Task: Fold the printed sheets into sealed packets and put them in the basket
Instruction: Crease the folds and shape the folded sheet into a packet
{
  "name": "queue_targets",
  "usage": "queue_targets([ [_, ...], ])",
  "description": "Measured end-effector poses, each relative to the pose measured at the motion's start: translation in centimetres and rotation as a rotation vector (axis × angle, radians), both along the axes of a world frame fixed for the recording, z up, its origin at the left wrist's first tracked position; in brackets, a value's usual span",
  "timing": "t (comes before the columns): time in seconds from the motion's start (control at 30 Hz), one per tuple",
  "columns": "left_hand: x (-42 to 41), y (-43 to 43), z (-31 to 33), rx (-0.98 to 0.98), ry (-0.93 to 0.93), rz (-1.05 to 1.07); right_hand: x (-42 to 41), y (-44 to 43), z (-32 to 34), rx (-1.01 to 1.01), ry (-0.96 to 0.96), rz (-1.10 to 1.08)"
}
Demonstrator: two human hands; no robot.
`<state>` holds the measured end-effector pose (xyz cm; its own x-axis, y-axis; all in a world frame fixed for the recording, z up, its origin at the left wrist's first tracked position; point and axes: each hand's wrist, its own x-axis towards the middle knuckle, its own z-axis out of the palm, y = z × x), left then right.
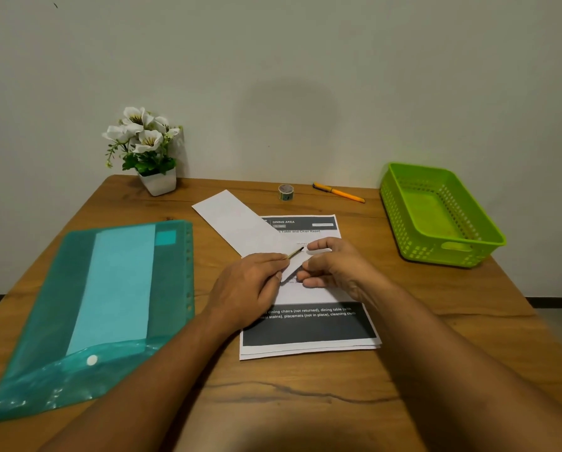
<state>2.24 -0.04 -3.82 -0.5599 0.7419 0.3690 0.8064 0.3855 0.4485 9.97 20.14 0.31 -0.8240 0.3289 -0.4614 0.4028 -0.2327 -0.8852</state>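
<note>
You are working on the first packet, by the look of it. The folded sheet [237, 223] is lying slantwise across the stack of printed sheets [309, 327], its near end under your hands, and it does not seem to be sealed. Your left hand [250, 285] is pinching a thin dark strip [294, 253], likely a piece of tape, just above that near end. Your right hand [335, 265] is hovering beside it with fingers curled; I cannot tell whether it is gripping anything. The basket [400, 216] is sitting well off to the right with nothing in it, so no packet is finished. The stack is waiting to be folded, and the tape roll [286, 192] is standing near the far edge.
</note>
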Motion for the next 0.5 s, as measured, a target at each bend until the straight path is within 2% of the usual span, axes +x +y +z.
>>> queue_targets([
  [0.17, 0.3, -0.1, 0.2, 0.019, 0.008, -0.033, -0.7, -0.8, 0.1, 0.028, 0.041, -0.022],
  [0.5, 0.5, -0.2, 0.3, 0.069, 0.01, -0.075, -2.0, -2.0, -0.6, 0.175, -0.022, 0.008],
])
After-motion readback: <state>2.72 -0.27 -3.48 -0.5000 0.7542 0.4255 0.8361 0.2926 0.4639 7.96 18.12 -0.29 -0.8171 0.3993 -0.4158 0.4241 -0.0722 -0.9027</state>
